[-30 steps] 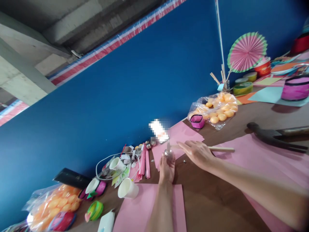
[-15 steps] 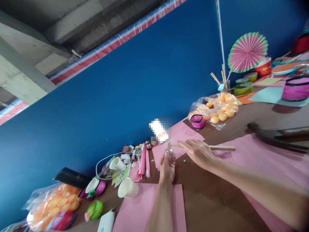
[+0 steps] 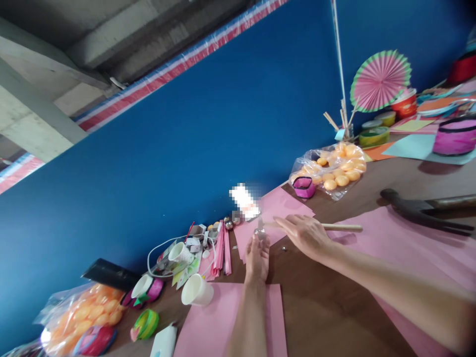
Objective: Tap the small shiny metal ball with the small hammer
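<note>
Blue wall fills the background beyond both hands. Brown table under them. Pink paper lies to the right of the right hand; another pink sheet under the left forearm, a third, smaller pink piece just beyond both hands. Bag of orange balls far left of the left hand, second bag beyond the right hand. Pleated pink fan with green edge, well beyond and right of the right hand. Claw hammer right of the right hand, at the far edge of the pink paper. Wooden-handled tool runs crosswise through the right hand, fingers closed round it, butt sticking out to the right, grey end to the left over the left hand. Left hand, fingers up, grips a silver ball at its fingertips. Grey end is right at the ball, can't tell if touching. White cup left of the left forearm. Tiny shiny piece on the table between the hands, nobody holding it
</note>
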The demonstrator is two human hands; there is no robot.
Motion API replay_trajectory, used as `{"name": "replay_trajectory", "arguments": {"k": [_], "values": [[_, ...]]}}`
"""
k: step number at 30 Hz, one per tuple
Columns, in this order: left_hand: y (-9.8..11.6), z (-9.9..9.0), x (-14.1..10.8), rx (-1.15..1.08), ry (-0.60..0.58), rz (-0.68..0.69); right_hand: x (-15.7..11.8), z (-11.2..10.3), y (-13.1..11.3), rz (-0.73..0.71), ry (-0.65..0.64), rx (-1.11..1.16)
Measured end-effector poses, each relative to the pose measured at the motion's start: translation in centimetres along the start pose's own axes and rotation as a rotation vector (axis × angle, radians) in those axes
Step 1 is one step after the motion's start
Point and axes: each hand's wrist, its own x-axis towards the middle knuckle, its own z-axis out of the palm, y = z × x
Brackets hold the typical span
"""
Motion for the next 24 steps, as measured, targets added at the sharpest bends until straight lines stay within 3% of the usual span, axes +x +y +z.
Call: {"name": "replay_trajectory", "arguments": {"k": [14,24], "values": [[0.18,0.51,-0.38,0.043,-0.145,0.054,-0.01,-0.3,-0.22,-0.04,0.055,0.006],[-0.1,-0.18,0.01,0.066,-0.09,0.052,-0.13,0.08,-0.22,-0.024,0.031,-0.002]]}}
